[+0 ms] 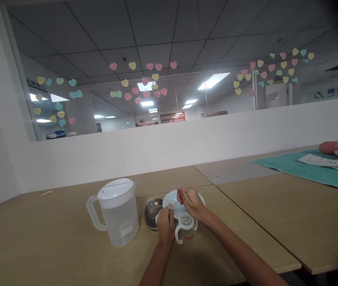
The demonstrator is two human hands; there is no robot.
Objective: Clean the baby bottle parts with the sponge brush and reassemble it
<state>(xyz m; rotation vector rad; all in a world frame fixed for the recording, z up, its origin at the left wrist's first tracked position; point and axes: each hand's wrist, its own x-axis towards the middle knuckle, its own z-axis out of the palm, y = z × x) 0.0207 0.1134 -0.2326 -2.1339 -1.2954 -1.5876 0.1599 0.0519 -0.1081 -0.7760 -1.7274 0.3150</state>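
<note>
My left hand (164, 225) is closed, pinching a small clear bottle nipple (172, 205) held above the table. My right hand (190, 201) is closed too, fingers pinched right beside the nipple; what it holds I cannot make out. Just below the hands stands a clear baby bottle with white handles (185, 232). Behind them lies a white plate (169, 198). A small metal bowl (152, 214) with a clear cap in it sits left of the hands. A translucent white pitcher (118, 216) with a lid stands further left.
The wooden table (52, 246) has a seam and a second tabletop to the right. A teal towel (312, 169) with patterned cloth and a pinkish object lies at the far right. A low white partition wall runs behind the table.
</note>
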